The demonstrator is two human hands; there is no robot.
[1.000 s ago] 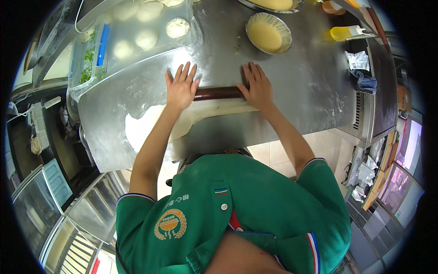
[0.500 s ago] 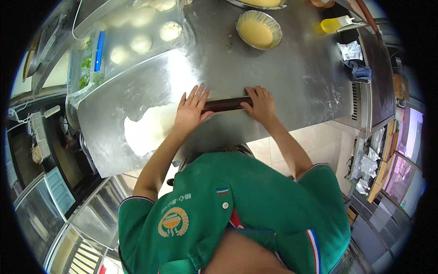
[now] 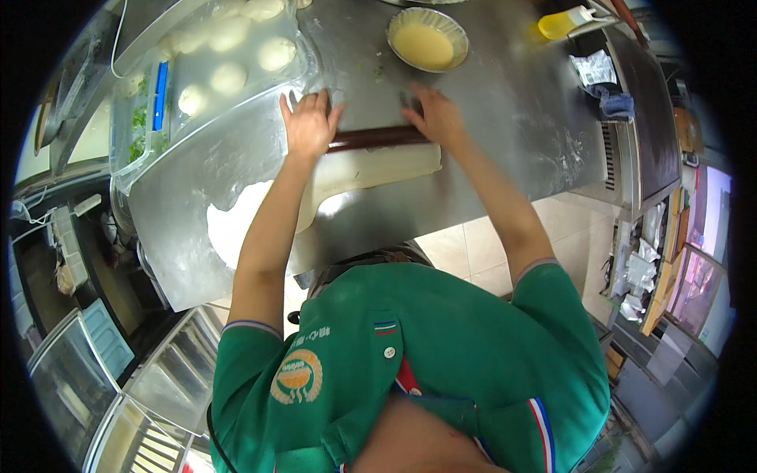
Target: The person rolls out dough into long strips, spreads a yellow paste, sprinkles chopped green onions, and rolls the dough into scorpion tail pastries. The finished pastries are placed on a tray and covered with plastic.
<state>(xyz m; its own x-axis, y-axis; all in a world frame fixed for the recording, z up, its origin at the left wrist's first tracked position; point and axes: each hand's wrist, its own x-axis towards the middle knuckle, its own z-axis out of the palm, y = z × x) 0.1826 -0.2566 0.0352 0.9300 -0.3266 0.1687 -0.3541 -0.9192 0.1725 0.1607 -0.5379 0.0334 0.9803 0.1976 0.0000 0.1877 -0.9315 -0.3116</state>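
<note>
A dark brown rolling pin [image 3: 377,139] lies crosswise on the far edge of a long, thin sheet of pale dough [image 3: 378,168]. The dough widens into a bright white flap toward the left. My left hand [image 3: 309,126] rests with its palm over the pin's left end, fingers stretched out and spread. At the other end, my right hand [image 3: 438,118] presses on the pin with its palm, its fingers pointing away and a little blurred. Neither hand wraps round the pin. The pin's ends are hidden under my hands.
On the steel table [image 3: 505,134], a foil bowl of yellow liquid [image 3: 426,41] stands beyond my right hand. Several dough balls [image 3: 229,77] lie under clear plastic at far left, beside a clear tub with chopped greens [image 3: 139,118]. A yellow squeeze bottle [image 3: 561,24] is at far right.
Both hands and the rolling pin have moved away from me across the dough. More of the dough strip now shows on the near side of the pin.
</note>
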